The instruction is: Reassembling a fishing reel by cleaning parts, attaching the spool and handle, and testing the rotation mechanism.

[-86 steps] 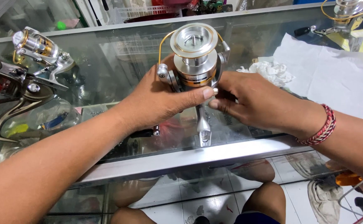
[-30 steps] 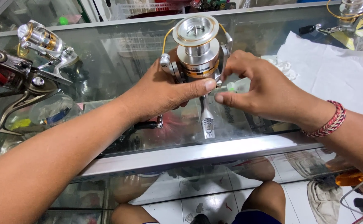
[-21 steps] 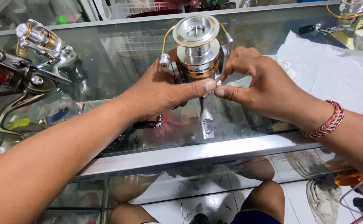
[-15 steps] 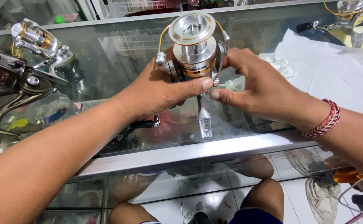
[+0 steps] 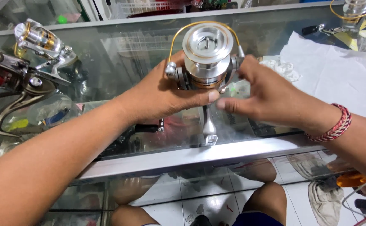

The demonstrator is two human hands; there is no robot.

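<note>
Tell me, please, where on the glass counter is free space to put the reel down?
Bare glass lies between the left hand and the two reels at the far left, and beyond the held reel toward the counter's back edge. The white paper at right is mostly free. The left end is crowded; another reel occupies the far right corner.

A silver-and-gold spinning reel [image 5: 40,42] lay at the far left of the glass counter top [image 5: 120,62], with a dark grey reel with red trim [image 5: 7,79] just beside it. A white paper sheet [image 5: 333,75] covered the right side, a crumpled white wad [image 5: 281,67] at its left edge. Another gold-bailed reel [image 5: 354,10] stood at the far right corner.
</note>
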